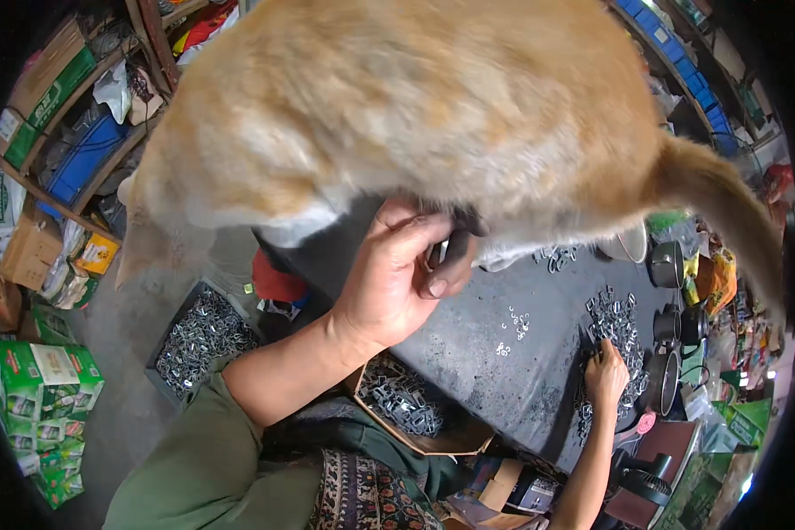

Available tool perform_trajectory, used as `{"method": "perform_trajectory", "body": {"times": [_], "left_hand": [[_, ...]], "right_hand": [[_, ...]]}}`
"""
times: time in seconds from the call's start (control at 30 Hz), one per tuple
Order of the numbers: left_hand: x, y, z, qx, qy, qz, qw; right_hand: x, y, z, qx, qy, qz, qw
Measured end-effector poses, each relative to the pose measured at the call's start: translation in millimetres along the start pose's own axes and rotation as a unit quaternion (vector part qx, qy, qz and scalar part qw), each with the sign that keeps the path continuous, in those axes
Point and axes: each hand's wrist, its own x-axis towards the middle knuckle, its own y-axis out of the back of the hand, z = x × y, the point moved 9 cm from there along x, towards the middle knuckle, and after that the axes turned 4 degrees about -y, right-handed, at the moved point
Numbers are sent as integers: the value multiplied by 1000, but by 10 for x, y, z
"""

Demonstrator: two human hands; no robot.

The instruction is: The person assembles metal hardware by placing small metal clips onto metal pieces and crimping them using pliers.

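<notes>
An orange and white cat [415,106] fills the upper part of the view, close to the camera, its tail hanging at the right. My left hand [406,265] is raised against the cat's belly fur with its fingers curled closed; what they hold, if anything, is hidden. The fingertips look dark and stained. At the right, my right hand [606,375] reaches into a pile of small metal buckles [623,327] on the dark table [442,353], its fingers bent together among the pieces. Several small pale rings [514,331] lie between the hands.
An open box of metal pieces [402,402] sits at the table's near edge. On the floor at left is a grey crate of similar pieces [203,340], with green cartons [49,389] beyond. Metal cups [667,265] line the table's right side, near a small black fan [643,481].
</notes>
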Motion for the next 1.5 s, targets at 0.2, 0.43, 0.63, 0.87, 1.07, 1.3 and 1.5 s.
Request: {"method": "perform_trajectory", "body": {"times": [0.2, 0.43, 0.63, 0.87, 1.07, 1.3, 1.5], "left_hand": [[-64, -3, 145, -53, -19, -10, 998], [-210, 49, 244, -45, -34, 21, 998], [-1580, -248, -1054, 59, 440, -36, 895], [-2364, 42, -1686, 95, 591, -39, 800], [-2371, 138, -1637, 42, 564, 51, 823], [-2278, 39, -1620, 154, 541, -72, 824], [-2215, 0, -1638, 237, 476, -127, 837]], "right_hand": [[13, -6, -18, -7, -9, -11, 1000], [2, -14, 10, -6, -19, -25, 999], [1, -37, 11, -3, -16, -33, 999], [-13, -69, 62, -18, 26, 4, 999], [-47, -85, 70, -21, 3, 17, 1000], [-106, -3, 203, 15, -33, 49, 998], [-277, 258, -77, 113, 9, 83, 990]]}}
